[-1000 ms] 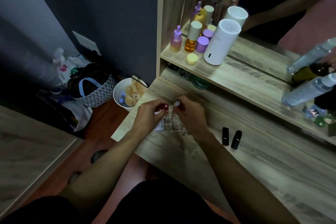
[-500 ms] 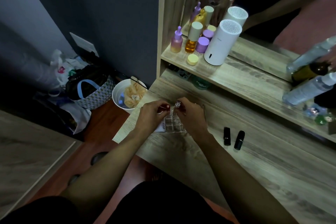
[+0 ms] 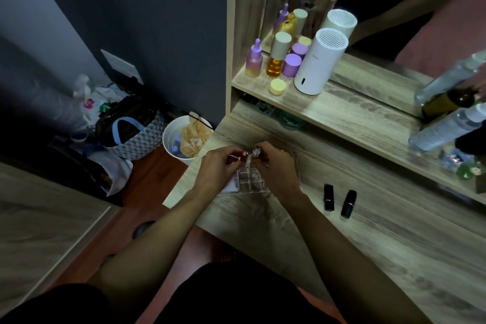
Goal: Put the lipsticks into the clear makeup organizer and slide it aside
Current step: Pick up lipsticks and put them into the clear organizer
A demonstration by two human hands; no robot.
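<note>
The clear makeup organizer sits on the wooden desk near its left edge, its grid of square cells showing between my hands. My left hand pinches a red-capped lipstick over the organizer's far cells. Beside it, my right hand grips a silver-topped lipstick, held upright. Two black lipsticks lie on the desk to the right, apart from both hands.
A raised shelf behind holds purple and amber bottles, a yellow jar and a white cylinder, with a mirror behind. Clear bottles lie at the shelf's right. A white bin and bags stand on the floor at left.
Both hands have stayed over the organizer with only small finger shifts; the two lipstick tops sit slightly closer together. The black lipsticks have not moved.
</note>
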